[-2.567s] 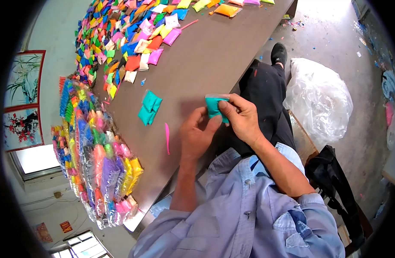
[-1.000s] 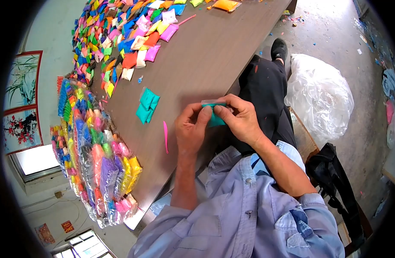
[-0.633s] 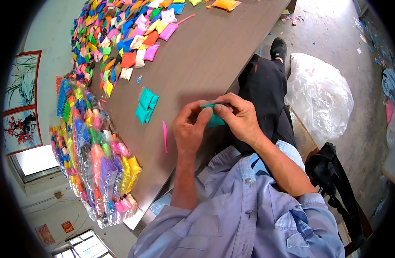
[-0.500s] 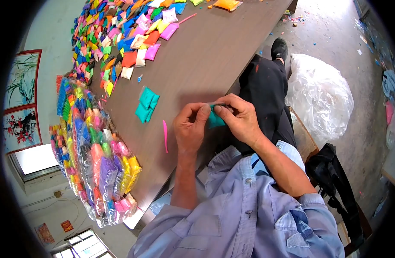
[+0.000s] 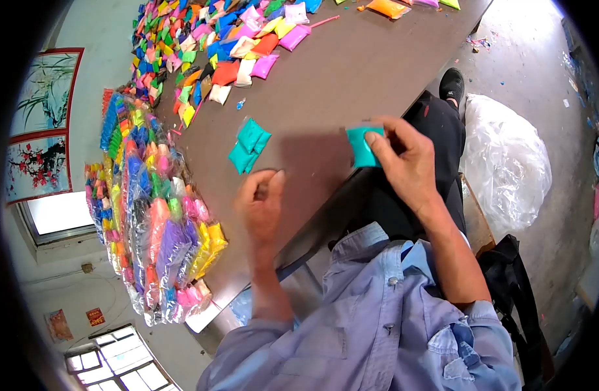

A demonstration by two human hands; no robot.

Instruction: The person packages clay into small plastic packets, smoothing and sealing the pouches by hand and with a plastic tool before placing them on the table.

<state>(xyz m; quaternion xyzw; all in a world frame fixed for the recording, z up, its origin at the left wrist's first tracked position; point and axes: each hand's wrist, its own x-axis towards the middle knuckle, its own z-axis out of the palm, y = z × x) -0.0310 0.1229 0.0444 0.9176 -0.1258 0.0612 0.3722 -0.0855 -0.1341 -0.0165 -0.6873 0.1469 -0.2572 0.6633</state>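
Note:
My right hand (image 5: 407,159) pinches a small teal packet (image 5: 361,151) between thumb and fingers, holding it up near the table's edge. My left hand (image 5: 260,199) is apart from it, low over the table, its fingers curled together and slightly blurred. What those fingers hold, if anything, is hidden. Just beyond the left hand, several teal packets (image 5: 250,144) lie in a small stack on the brown table (image 5: 312,85).
A large heap of small colourful packets (image 5: 201,49) covers the far table. Clear bags of bright packets (image 5: 156,221) stand along the left side. An orange packet (image 5: 387,8) lies at the far edge. A big white plastic bag (image 5: 504,163) rests on the floor at right.
My hands have parted: the right keeps the teal packet, while the left has moved left and down to where the pink stick lay. That stick is now out of sight. The view has shifted.

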